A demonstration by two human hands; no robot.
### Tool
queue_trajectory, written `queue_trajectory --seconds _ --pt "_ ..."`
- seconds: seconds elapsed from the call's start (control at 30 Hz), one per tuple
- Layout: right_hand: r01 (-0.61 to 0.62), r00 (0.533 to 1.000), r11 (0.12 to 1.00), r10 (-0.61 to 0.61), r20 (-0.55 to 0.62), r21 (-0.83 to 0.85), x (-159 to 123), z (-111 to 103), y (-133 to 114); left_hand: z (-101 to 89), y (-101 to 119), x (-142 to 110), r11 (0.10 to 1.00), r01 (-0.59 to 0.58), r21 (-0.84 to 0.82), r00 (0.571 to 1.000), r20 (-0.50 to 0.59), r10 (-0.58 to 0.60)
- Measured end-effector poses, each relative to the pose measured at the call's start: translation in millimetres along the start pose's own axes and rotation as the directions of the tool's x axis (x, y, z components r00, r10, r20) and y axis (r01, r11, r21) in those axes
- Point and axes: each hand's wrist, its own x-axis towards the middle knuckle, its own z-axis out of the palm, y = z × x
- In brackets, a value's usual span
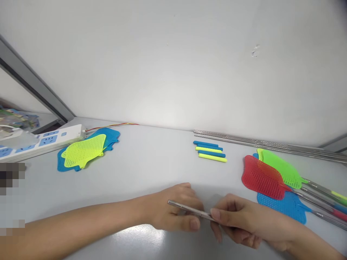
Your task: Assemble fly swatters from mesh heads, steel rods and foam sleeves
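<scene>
My right hand (238,218) pinches a short silver metal rod (189,209) near its right end, between thumb and fingers. The rod slants up to the left and passes in front of my left hand (176,207). The thumb of my left hand is stretched out below the rod, apart from the other fingers, which are bent and partly hidden. I cannot tell whether the rod touches the left hand. Beyond my hands, several blue and yellow tubes (211,154) lie side by side on the grey table (151,164).
At left lie blue and yellow fly swatter heads (85,150) beside a white power strip (62,135) with thin wires. On the right are fly swatters with red (262,177), green and blue heads and metal handles. Long metal rods (244,141) lie along the white wall.
</scene>
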Motion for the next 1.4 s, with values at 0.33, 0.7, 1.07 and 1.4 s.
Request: queue_trajectory --seconds 0.33,0.7,1.07,1.4 --pt "-0.078 0.997 0.996 0.077 -0.015 -0.052 10.8 4.3 7.0 1.5 1.3 0.0 0.991 0.012 0.137 0.999 0.034 -0.017" --pt "-0.087 0.996 0.989 0.089 0.012 -0.117 13.6 4.7 11.0 8.2 1.0 0.7 0.918 -0.128 0.376 0.984 0.167 0.069" --pt "-0.048 0.999 0.983 0.045 -0.024 -0.179 14.1 8.6 5.8 10.1 -0.1 3.6 0.884 -0.154 0.441 0.980 0.184 0.079" --pt "-0.067 0.998 0.994 0.066 -0.006 -0.087 18.7 12.5 8.8 3.9 7.2 8.2 0.937 -0.096 0.337 0.988 0.149 0.047"
